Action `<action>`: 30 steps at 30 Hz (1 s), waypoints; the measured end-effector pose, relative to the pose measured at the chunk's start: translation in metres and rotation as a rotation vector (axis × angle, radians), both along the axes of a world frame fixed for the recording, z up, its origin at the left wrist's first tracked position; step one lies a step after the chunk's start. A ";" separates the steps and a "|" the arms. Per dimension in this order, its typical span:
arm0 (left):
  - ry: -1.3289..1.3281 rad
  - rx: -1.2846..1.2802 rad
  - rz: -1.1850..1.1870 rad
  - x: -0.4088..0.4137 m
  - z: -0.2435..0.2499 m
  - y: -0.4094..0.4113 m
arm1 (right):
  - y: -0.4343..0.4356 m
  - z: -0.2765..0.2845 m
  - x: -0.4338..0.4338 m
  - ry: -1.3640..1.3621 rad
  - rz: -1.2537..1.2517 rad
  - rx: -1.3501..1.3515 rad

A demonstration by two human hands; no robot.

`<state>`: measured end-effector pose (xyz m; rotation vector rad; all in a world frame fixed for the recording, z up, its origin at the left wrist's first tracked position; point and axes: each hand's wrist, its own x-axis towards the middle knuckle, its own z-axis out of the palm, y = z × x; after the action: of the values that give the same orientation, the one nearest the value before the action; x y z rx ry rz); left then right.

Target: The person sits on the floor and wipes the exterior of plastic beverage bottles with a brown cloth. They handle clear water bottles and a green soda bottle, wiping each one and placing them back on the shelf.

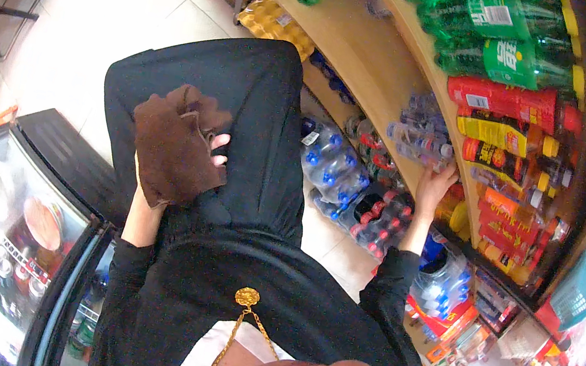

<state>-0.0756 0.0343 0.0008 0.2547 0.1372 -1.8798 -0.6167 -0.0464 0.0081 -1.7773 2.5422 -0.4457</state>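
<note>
My left hand (pixel 219 149) holds a folded brown cloth (pixel 174 150) over my lap; its fingertips show at the cloth's right edge and the rest is mostly covered. My right hand (pixel 435 187) reaches into a wooden shelf (pixel 388 54) on the right. Its fingers touch the cap end of a clear plastic bottle (pixel 417 141). Blur hides whether they grip it. More clear bottles (pixel 425 112) stand behind that one on the same shelf board.
Green soda bottles (pixel 511 59) and red-labelled bottles (pixel 501 101) fill the upper shelf. Below stand wrapped water bottles (pixel 334 161) and dark bottles with red caps (pixel 379 219). A glass-door drinks fridge (pixel 7 247) is at left. Yellow wrapped packs (pixel 278 22) sit low ahead.
</note>
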 end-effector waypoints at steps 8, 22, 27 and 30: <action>-0.127 -0.013 0.134 0.037 0.005 0.007 | -0.067 0.005 -0.004 0.282 0.044 0.379; -0.378 0.089 0.141 0.051 0.009 0.005 | -0.038 -0.003 0.041 0.139 0.242 0.640; -0.549 0.101 0.225 0.065 0.006 -0.019 | -0.025 -0.004 0.040 -0.147 0.221 0.596; -0.710 0.035 0.261 0.079 0.013 -0.034 | -0.022 0.012 0.093 -0.565 0.160 0.516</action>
<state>0.0032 0.0003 0.0134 0.8653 -0.2699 -1.4363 -0.5239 -0.0683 0.0196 -1.3976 1.8899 -0.2124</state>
